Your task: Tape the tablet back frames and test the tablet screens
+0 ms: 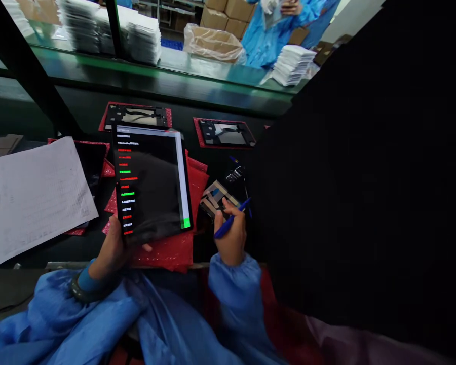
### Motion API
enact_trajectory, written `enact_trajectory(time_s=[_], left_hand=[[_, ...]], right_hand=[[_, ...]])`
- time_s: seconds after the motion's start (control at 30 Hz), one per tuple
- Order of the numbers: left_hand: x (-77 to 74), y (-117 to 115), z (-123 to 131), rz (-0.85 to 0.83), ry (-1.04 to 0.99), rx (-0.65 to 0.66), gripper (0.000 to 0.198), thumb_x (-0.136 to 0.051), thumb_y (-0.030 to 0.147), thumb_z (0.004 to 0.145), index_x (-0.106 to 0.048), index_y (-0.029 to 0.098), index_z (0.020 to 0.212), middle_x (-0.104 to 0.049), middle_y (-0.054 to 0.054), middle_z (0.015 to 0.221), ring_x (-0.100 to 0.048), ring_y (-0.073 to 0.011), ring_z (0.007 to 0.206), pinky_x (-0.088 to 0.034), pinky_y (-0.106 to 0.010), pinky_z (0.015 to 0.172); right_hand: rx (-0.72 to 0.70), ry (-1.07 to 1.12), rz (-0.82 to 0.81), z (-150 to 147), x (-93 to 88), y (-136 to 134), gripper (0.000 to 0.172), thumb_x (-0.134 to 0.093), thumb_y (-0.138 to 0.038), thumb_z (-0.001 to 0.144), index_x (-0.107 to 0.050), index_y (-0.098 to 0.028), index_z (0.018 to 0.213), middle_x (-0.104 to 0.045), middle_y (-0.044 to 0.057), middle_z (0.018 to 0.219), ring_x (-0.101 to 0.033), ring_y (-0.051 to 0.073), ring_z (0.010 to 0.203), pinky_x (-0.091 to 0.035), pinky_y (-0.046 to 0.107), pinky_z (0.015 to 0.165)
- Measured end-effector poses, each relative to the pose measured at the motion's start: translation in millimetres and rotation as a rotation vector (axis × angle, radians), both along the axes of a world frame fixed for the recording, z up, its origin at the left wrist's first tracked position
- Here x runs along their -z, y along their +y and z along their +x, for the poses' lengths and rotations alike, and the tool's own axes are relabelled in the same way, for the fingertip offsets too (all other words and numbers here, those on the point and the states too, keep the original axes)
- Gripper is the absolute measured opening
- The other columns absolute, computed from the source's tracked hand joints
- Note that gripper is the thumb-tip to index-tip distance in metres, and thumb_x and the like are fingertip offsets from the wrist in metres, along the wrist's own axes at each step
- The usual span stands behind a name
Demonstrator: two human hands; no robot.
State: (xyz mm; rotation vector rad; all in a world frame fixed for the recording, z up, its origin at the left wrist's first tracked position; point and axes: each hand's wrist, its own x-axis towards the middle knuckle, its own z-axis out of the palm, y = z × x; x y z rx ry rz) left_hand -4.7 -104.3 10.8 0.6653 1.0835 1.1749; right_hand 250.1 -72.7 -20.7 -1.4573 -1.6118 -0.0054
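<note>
My left hand (115,246) grips the lower left corner of a tablet (155,187), thumb at its edge and fingers behind. The tablet is tilted up, its dark screen lit with lines of red, green and white text and a pale bar down the right side. A blue pen (232,219) is held in the closed fingers of my right hand (231,238). Just beyond that hand lies a small taped block (216,195), its kind unclear. Under the tablet are red bubble-wrap bags (171,251), partly hidden by it.
Printed paper sheets (38,197) lie at left over another dark panel. Two opened device frames (228,133) rest on red bags at the back. Behind them runs a green-edged ledge (197,68) with white stacks (144,38). A co-worker in blue (264,43) stands beyond. Black covers the right side.
</note>
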Motion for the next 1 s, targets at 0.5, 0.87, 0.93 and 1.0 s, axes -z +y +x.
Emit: enact_trajectory(time_s=[0.5,0.87,0.93,1.0], left_hand=[[5.2,0.9,-1.3,-0.017,-0.128,0.016,0.060,-0.059,0.074,0.065,-0.067,0.018,0.087,-0.061,0.000,0.041,-0.069,-0.0269,0.059,-0.056,-0.035,0.061],[6.0,-1.0,1.0,-0.019,-0.221,0.009,0.054,-0.063,0.066,0.068,-0.071,0.016,0.085,-0.059,0.000,0.039,-0.052,-0.0137,0.034,-0.042,-0.022,0.036],[1.9,0.2,0.2,-0.053,-0.281,0.020,0.052,-0.068,0.063,0.066,-0.070,0.017,0.089,-0.062,0.000,0.044,-0.055,-0.0141,0.036,-0.044,-0.021,0.036],[-2.0,1.9,-0.4,-0.094,-0.337,0.040,0.049,-0.072,0.060,0.063,-0.071,0.017,0.085,-0.068,-0.003,0.056,-0.060,-0.0149,0.041,-0.047,-0.021,0.037]], right_hand=[[-0.195,-0.263,-0.255,6.2,28.8,36.1,0.025,-0.043,-0.008,0.084,-0.057,-0.022,0.099,-0.068,0.007,0.100,-0.057,0.024,0.103,-0.029,0.049,0.105],[-0.189,-0.029,-0.135,11.2,26.3,26.1,0.004,-0.043,-0.022,0.089,-0.046,-0.024,0.090,-0.062,0.011,0.119,-0.048,0.024,0.125,-0.039,0.049,0.100],[-0.146,0.129,-0.080,7.4,19.7,12.9,0.006,-0.046,-0.026,0.090,-0.042,-0.024,0.093,-0.057,0.014,0.127,-0.047,0.023,0.126,-0.042,0.047,0.099],[-0.207,0.354,-0.097,-1.1,9.5,-3.0,0.014,-0.050,-0.031,0.090,-0.040,-0.024,0.097,-0.054,0.014,0.130,-0.049,0.024,0.125,-0.040,0.047,0.101]])
